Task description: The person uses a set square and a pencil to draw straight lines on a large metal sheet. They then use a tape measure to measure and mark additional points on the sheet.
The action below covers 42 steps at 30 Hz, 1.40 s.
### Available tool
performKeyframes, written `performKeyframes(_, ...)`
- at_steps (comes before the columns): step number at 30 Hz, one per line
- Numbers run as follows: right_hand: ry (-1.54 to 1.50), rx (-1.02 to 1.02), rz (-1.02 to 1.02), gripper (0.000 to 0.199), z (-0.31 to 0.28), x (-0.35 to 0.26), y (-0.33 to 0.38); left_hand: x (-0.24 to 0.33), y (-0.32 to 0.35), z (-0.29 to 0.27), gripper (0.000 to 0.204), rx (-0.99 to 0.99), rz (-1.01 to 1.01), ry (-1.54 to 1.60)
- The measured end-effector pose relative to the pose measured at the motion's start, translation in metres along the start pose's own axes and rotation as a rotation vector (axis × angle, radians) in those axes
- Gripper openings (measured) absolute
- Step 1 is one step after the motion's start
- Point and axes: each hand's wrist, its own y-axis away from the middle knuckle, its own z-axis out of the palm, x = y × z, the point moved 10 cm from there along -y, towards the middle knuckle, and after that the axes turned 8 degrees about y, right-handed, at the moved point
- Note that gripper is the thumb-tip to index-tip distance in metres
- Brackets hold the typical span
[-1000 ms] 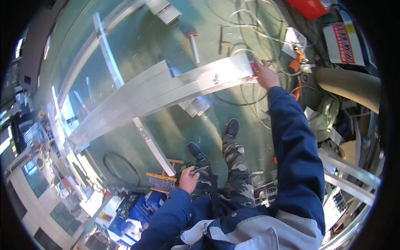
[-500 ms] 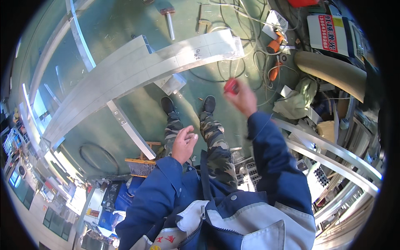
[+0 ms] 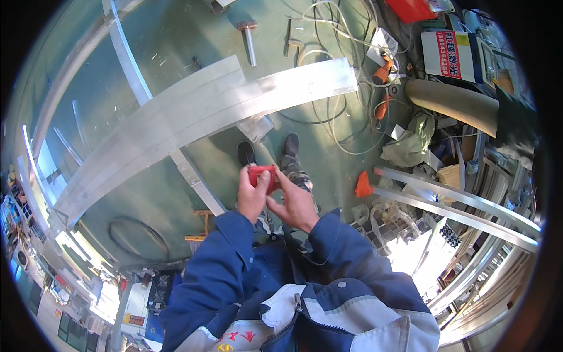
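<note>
Both my hands meet in front of my chest around a small red object (image 3: pixel 261 175), likely a tape measure. My left hand (image 3: pixel 252 196) grips its left side with the thumb on top. My right hand (image 3: pixel 291 202) touches its right side with the fingers. Beyond them, long flat aluminium profiles (image 3: pixel 199 114) lie across the green floor, one end (image 3: pixel 343 76) reaching toward the cables. My shoes (image 3: pixel 246 154) show just beneath the profiles.
A hammer (image 3: pixel 249 36) lies on the floor beyond the profiles. Tangled white and black cables (image 3: pixel 340 117), orange tools (image 3: pixel 382 73), a large pipe (image 3: pixel 451 101) and a rag (image 3: pixel 407 144) crowd the right. More aluminium bars (image 3: pixel 457 199) lie lower right; a thin rail (image 3: pixel 126 56) runs upper left.
My right hand drew back from the end of the profiles with the red object and came to my chest. My left hand rose to meet it, and both now hold it.
</note>
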Motion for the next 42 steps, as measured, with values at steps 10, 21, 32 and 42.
performKeyframes(10, -0.366, -0.186, 0.188, 0.034, 0.012, 0.002, -0.102, 0.120, -0.029, -0.002, 0.041, -0.051, 0.418, -0.808)
performKeyframes(21, -0.857, -0.263, 0.397, 0.026, 0.025, 0.021, -0.128, 0.115, -0.053, 0.001, 0.047, 0.033, 0.434, -0.781)
performKeyframes(32, -0.422, -0.334, 0.368, 0.035, 0.002, 0.036, -0.143, 0.086, -0.064, -0.001, 0.043, -0.129, 0.231, 0.005)
performKeyframes(42, -0.594, -0.324, 0.356, 0.027, 0.020, 0.035, -0.142, 0.081, -0.077, -0.003, 0.072, -0.074, 0.139, -0.133)
